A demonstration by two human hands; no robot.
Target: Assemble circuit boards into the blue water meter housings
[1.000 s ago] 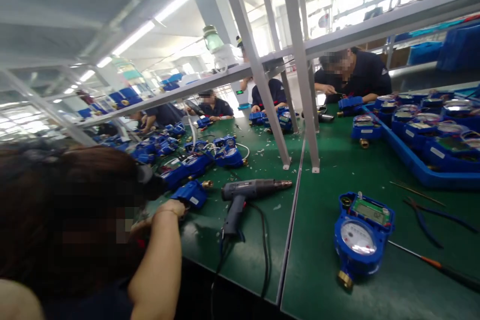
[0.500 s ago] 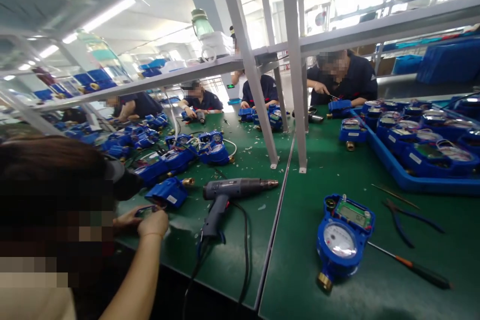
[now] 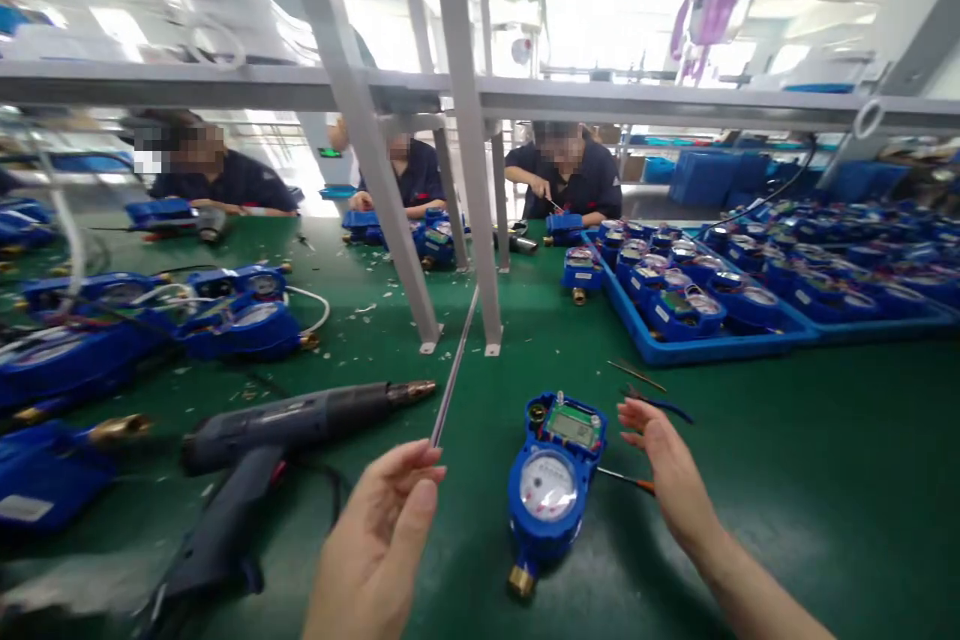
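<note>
A blue water meter [image 3: 548, 485] with a round dial, a green circuit board with a small display and a brass fitting lies on the green table. To its left my left hand [image 3: 382, 540] hovers with loosely curled, parted fingers and nothing in them. My right hand [image 3: 667, 470] is held to the right of the meter, empty, its fingers stretched out. Behind that hand a screwdriver [image 3: 626, 480] shows its shaft and part of its orange handle; the rest is hidden. Partly covered by the fingertips are pliers [image 3: 675, 410] with dark blue handles.
A heat gun [image 3: 300, 425] with its cord lies on the left, near several blue meters [image 3: 244, 320]. Blue trays [image 3: 694, 352] of meters stand at the back right. Grey shelf posts [image 3: 469, 150] rise mid-table. A thin rod [image 3: 636, 376] lies behind the meter. Co-workers [image 3: 566, 175] sit opposite.
My view has swung to the right, so the nearby person at the left is out of sight. Both my hands have come into view, one on each side of the meter.
</note>
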